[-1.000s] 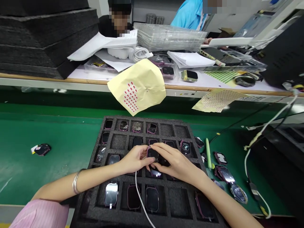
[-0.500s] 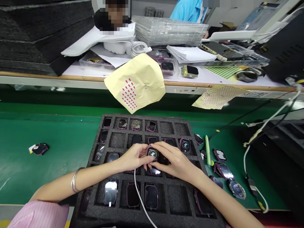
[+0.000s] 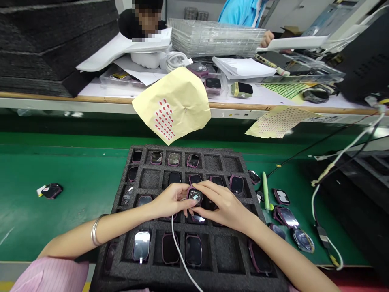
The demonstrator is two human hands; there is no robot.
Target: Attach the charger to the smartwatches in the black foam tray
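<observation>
Between my hands is a smartwatch case [image 3: 194, 195] with a lit dial, held over the middle of a black foam tray [image 3: 228, 254]. My left hand [image 3: 172, 199] is closed on its left side, the thumb lying at the lower edge of the screen. The fingers and thumb of my right hand [image 3: 219, 202] pinch it from the right. A white cable [image 3: 182, 256] runs down from under my left hand; its upper end is hidden. Around my hands, watch cases such as a dark-screened one [image 3: 236, 184] lie in the tray's compartments.
Right of the tray lie a green pen-like tool [image 3: 266, 190], several loose watch parts [image 3: 285, 217] and a cable [image 3: 323, 239]. A small round part [image 3: 51, 190] lies on the green mat [image 3: 69, 166] at left. Yellow sticker sheets [image 3: 179, 101] hang from the shelf edge [image 3: 115, 101]. Two people are behind it.
The screen of the watch in the tray at right has gone from lit to dark. A co-worker's hand has come into view beside the clear trays. My hands keep their hold.
</observation>
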